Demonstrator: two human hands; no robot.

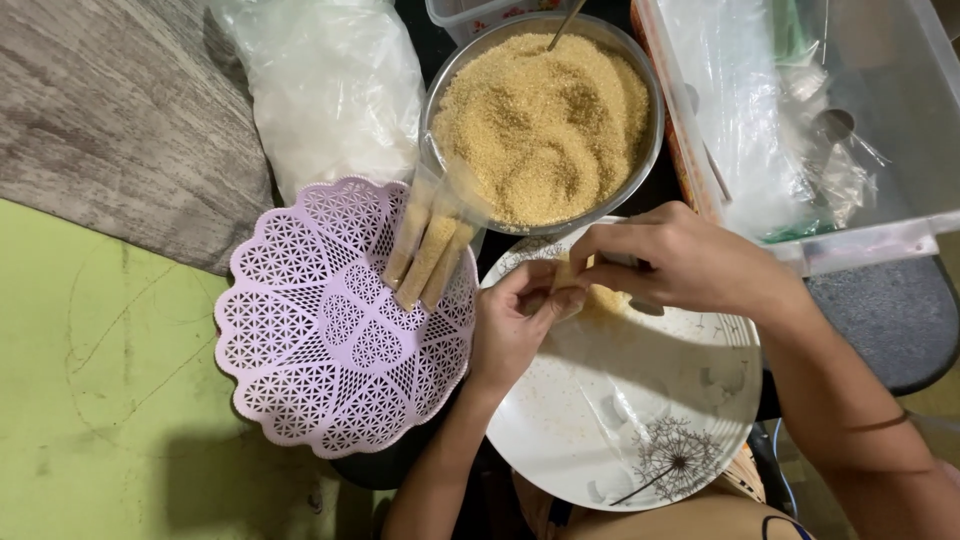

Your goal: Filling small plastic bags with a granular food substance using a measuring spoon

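Left hand (pixel 515 325) and right hand (pixel 675 262) close together, fingers (pixel 560 300) pinched, forearms angled inward from below.

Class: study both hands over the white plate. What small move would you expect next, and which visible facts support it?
Probably laying the small packet in the lilac basket. Both the left hand and right hand pinch it over the white plate, and three similar filled packets already lean on that basket.
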